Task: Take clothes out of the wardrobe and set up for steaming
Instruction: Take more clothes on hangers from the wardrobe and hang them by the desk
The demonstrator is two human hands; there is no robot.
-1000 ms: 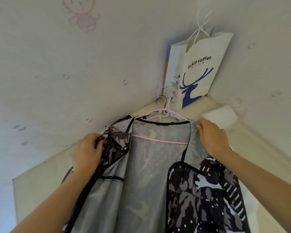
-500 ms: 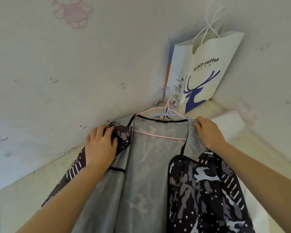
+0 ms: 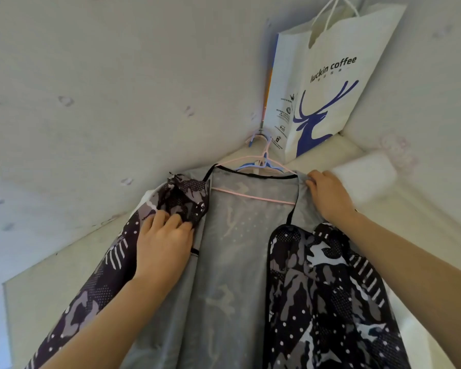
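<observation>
A camouflage jacket [image 3: 317,283] with a grey lining hangs open on a pink hanger [image 3: 253,196] from a hook [image 3: 260,135] in the wall corner. A blue hanger [image 3: 250,166] sits behind the pink one. My left hand [image 3: 163,243] presses on the jacket's left shoulder and front panel, fingers curled over the fabric. My right hand [image 3: 328,194] grips the jacket's right shoulder at the hanger's end.
A white paper coffee bag [image 3: 328,83] with a blue deer print hangs in the corner above the hangers. Pale wallpapered walls [image 3: 104,89] close in on both sides. A white rolled object [image 3: 362,177] lies by my right hand.
The view has tilted and drawn closer to the jacket. My left hand slid down from the left shoulder onto the front panel. My right hand stayed on the right shoulder.
</observation>
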